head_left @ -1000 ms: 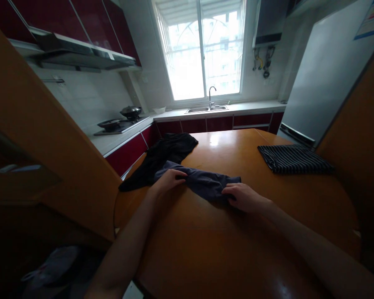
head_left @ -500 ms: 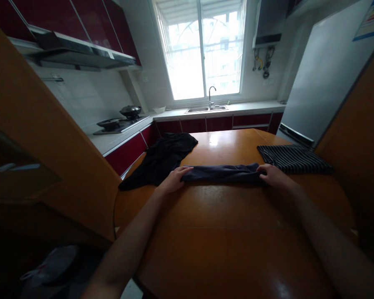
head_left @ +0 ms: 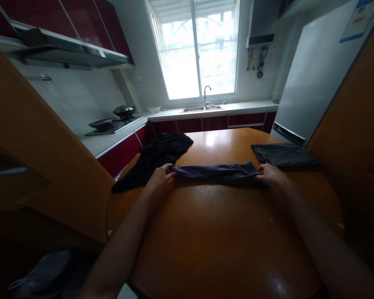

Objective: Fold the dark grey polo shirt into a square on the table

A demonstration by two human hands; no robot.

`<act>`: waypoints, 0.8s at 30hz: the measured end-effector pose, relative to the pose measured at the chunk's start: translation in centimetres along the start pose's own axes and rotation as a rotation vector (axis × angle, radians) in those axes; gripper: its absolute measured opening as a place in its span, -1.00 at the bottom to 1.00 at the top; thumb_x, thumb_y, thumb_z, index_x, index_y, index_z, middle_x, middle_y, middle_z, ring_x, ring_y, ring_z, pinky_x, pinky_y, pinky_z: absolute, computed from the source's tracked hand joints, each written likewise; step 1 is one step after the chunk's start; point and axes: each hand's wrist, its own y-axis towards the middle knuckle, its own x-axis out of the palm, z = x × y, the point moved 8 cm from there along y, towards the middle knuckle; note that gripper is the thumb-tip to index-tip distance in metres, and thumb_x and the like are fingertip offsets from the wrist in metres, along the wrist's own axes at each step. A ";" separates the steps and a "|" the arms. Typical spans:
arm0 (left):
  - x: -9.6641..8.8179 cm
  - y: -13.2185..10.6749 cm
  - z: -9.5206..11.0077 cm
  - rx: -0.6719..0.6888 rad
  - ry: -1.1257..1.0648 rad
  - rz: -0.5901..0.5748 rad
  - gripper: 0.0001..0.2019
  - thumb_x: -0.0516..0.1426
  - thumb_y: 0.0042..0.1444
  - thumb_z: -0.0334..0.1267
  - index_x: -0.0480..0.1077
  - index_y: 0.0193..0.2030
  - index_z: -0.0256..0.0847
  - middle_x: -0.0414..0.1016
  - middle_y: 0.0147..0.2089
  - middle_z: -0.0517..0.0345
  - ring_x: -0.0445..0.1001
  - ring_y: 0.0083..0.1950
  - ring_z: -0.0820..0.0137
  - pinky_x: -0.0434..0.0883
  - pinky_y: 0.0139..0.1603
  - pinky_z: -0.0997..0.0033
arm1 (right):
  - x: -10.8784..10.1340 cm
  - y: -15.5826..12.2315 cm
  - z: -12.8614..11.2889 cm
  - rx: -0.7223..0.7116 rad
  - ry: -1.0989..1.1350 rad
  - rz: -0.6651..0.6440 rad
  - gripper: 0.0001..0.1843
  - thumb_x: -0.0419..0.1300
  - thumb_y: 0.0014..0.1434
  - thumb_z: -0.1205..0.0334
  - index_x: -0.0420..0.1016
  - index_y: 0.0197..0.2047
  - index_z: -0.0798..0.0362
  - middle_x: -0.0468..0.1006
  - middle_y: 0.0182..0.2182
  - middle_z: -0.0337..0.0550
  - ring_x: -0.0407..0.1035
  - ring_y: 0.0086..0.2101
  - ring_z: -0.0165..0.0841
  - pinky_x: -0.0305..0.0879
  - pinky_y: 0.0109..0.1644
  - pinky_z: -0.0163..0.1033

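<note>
A dark grey-blue garment [head_left: 216,173], folded into a long narrow strip, lies across the wooden table [head_left: 218,232]; its exact kind cannot be made out. My left hand [head_left: 160,176] pinches the strip's left end between thumb and fingers. At the right end, my right hand [head_left: 270,174] grips the cloth near its corner. Beyond my left hand a black garment [head_left: 157,158] is spread loosely over the table's left side. A folded black garment with white stripes [head_left: 285,157] rests at the right, just past my right hand.
Behind the table runs a white counter with a sink [head_left: 202,109] and tap under a bright window. Pans [head_left: 124,111] stand on the stove at the left. A fridge [head_left: 321,70] rises at the right, and wooden panels flank both sides.
My left hand has shifted left to the strip's end and now pinches its edge. My right hand keeps its hold at the other end. The whole view has moved slightly.
</note>
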 end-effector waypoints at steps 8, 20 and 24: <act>-0.1 -0.3 1.4 -0.010 -0.027 0.083 -0.67 0.18 0.14 -0.15 0.47 0.02 -0.18 0.49 -0.39 0.19 0.50 -0.37 0.33 0.36 -0.31 0.42 | -2.8 -1.0 -0.6 0.056 0.039 0.237 -0.74 0.27 0.10 0.15 0.62 -0.14 0.02 0.65 -0.18 0.00 0.53 -0.18 -0.14 0.35 -0.18 -0.19; -2.1 -0.3 0.5 -0.106 -0.479 0.324 -0.62 0.20 0.07 0.02 0.51 -0.17 -0.28 0.52 -0.32 0.10 0.47 -0.32 0.35 0.38 -0.32 0.45 | -5.6 -1.6 0.0 0.048 0.172 0.495 -0.75 0.13 0.17 0.27 0.61 -0.16 0.06 0.65 -0.29 0.01 0.51 -0.28 -0.19 0.33 -0.15 -0.20; -1.4 -0.3 1.4 -0.027 -0.233 0.222 -0.73 0.26 0.01 -0.10 0.57 -0.22 -0.23 0.47 -0.19 0.06 0.44 -0.31 0.35 0.44 -0.22 0.34 | -5.3 -1.4 0.0 0.032 0.177 0.486 -0.76 0.12 0.17 0.28 0.61 -0.19 0.08 0.65 -0.27 0.02 0.51 -0.25 -0.18 0.33 -0.13 -0.20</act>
